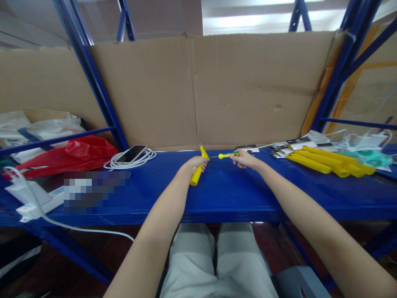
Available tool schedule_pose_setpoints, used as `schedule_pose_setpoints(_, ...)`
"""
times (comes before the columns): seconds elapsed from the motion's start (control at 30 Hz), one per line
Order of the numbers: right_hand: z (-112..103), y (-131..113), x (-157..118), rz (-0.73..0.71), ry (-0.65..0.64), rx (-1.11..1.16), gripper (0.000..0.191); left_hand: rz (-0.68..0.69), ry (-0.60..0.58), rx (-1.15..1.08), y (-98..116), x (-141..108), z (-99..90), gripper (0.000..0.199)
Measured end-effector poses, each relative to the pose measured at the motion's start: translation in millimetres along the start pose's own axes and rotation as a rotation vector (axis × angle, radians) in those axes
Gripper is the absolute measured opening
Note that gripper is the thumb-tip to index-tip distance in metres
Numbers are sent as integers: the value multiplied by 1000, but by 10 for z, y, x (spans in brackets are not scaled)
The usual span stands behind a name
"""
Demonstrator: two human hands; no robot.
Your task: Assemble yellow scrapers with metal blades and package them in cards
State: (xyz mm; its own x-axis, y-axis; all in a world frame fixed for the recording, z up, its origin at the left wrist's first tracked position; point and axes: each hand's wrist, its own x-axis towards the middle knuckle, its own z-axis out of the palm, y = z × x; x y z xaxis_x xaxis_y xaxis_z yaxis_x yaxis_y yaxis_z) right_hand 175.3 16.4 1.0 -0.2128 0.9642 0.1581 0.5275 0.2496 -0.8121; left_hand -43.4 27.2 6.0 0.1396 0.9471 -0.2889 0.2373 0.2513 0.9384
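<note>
My left hand point(197, 163) is closed around a yellow hammer-shaped piece point(195, 178). Its thick handle sticks out below my fingers, and its narrower head shows above them, tilted. In my right hand point(243, 159) is a screwdriver point(223, 156) with a yellow and green handle, lying level. The thin shaft points left to the head of the yellow piece; whether the tip touches it is too small to tell. Both hands are just above the blue shelf top point(229, 190).
Several yellow tubular handles point(325, 161) lie at the right, beside black-and-white packaging cards point(297, 143). A phone point(132, 154) rests on a coiled white cable point(145, 159) at the left, near a red plastic bag point(71, 153) and a power strip point(40, 207). Cardboard point(248, 91) stands behind.
</note>
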Motion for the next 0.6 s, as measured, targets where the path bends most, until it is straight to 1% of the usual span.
schedule_pose_setpoints(0.13,28,-4,-7,-10,42,53,32,3,-1,-9,0,-13,-2,16)
schedule_pose_setpoints(0.23,29,-13,14,-1,32,22,21,8,0,-8,-4,-7,-4,16)
schedule_pose_setpoints(0.33,15,-30,19,10,-5,-28,31,13,8,2,-7,3,-1,16)
schedule_pose_setpoints(0.37,13,-34,13,9,-5,-34,30,15,11,8,-7,7,1,17)
schedule_pose_setpoints(0.43,22,-37,-3,15,7,-35,22,18,10,18,-8,14,3,17)
schedule_pose_setpoints(0.47,33,-34,-10,21,9,-37,22,18,9,19,-9,17,4,17)
schedule_pose_setpoints(0.53,65,-22,-17,37,9,-56,31,18,10,16,-11,24,3,16)
schedule_pose_setpoints(0.6,96,-10,-8,51,8,-74,32,19,17,9,-13,30,-1,16)
